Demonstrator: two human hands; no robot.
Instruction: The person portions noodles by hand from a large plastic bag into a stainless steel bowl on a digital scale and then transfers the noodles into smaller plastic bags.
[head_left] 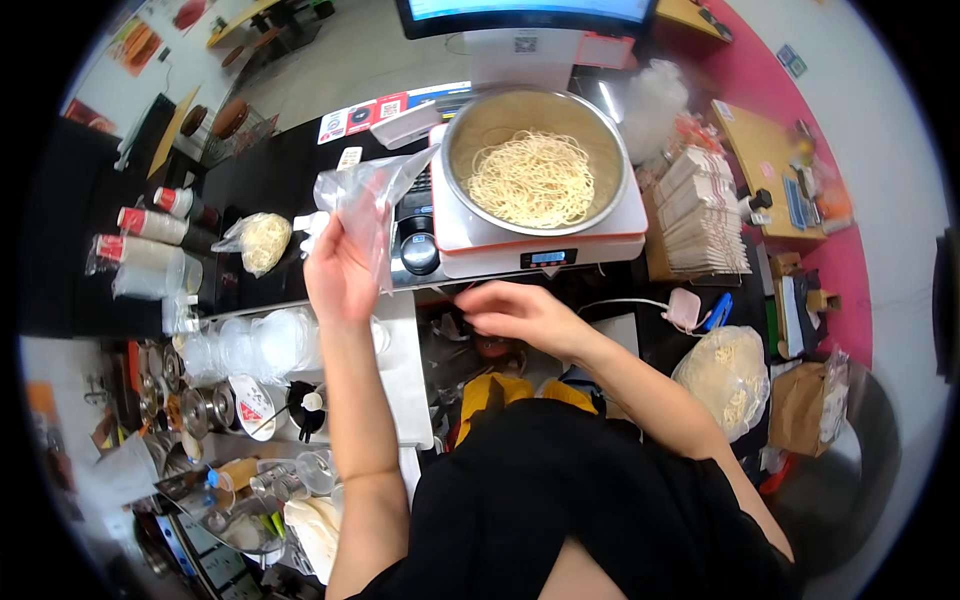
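Note:
My left hand (340, 275) is raised at the counter's front edge, its fingers closed on a clear plastic bag (365, 205). The bag looks empty, and its upper corner reaches toward a steel bowl (602, 150). Pale noodles (530, 180) lie heaped in the bowl, which stands on a white and orange digital scale (462, 258) with a lit display. My right hand (525, 318) is in front of the scale, below the counter edge; its fingers are loosely extended, with nothing visible in them. Left of the plastic bag, a knotted bag of noodles (264, 244) lies on the black counter.
Stacked paper cups (150, 222) lie at the far left, above clear plastic lids (250, 345). White paper bags (700, 215) fill a box right of the scale. A larger bag of noodles (728, 380) sits at right. A monitor (530, 20) stands behind the bowl.

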